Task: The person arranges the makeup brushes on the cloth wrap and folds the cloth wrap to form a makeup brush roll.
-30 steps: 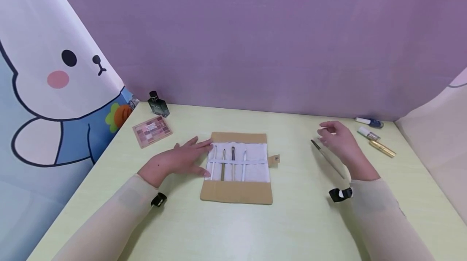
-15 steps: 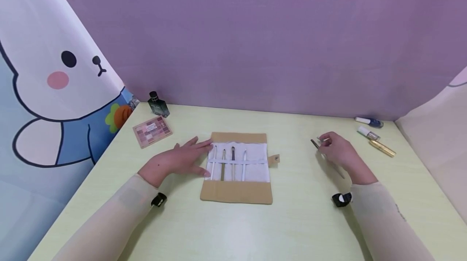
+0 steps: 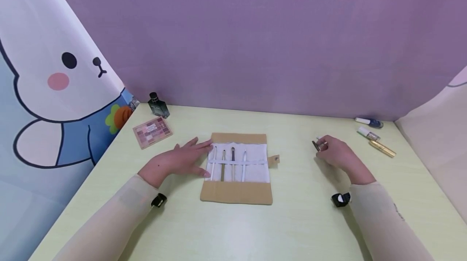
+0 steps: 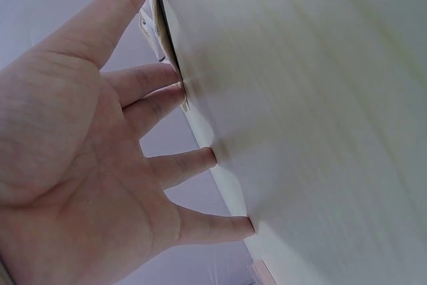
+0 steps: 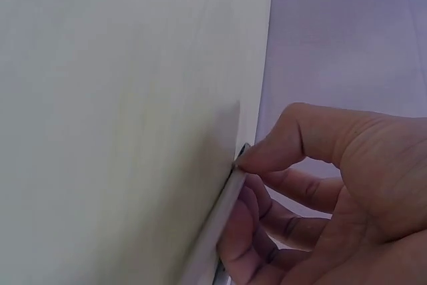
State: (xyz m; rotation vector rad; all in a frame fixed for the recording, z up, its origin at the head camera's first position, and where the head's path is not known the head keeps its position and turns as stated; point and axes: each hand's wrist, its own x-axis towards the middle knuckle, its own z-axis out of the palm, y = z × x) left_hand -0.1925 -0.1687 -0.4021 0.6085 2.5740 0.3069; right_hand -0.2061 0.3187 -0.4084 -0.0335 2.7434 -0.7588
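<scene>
I see my left hand [image 3: 175, 161] lying flat with straight, spread fingers at the nine o'clock edge of the open brush roll [image 3: 237, 194], fingertips resting on its left margin, which I judge keeps the cloth from sliding; the left wrist view shows the same fingers [image 4: 167, 168] pressed straight against the table [image 3: 299, 228], gripping nothing. The roll lies at the middle of the table, its white inner panel up, with four brushes [image 3: 232, 163] tucked upright under the elastic band and room to their right. My right hand [image 3: 333, 153] sits at about three o'clock from the roll, well apart from it, fingers curled and thumb and forefinger pinching a slim makeup brush [image 3: 315, 145] near its dark tip; in the right wrist view the grey handle [image 5: 220, 225] lies along the table under the curled fingers, so I take the grip as one for lifting it off the surface. Compared with a second ago, that hand has come down from a loose, raised pose above the brush and closed on it, and the long handle that lay exposed on the table is now mostly hidden under the hand. The left hand and the roll have not shifted. Farther off, three small cosmetic tubes [image 3: 372, 133] rest at two o'clock, an eyeshadow palette [image 3: 152, 131] and a dark bottle [image 3: 158, 105] at ten.
</scene>
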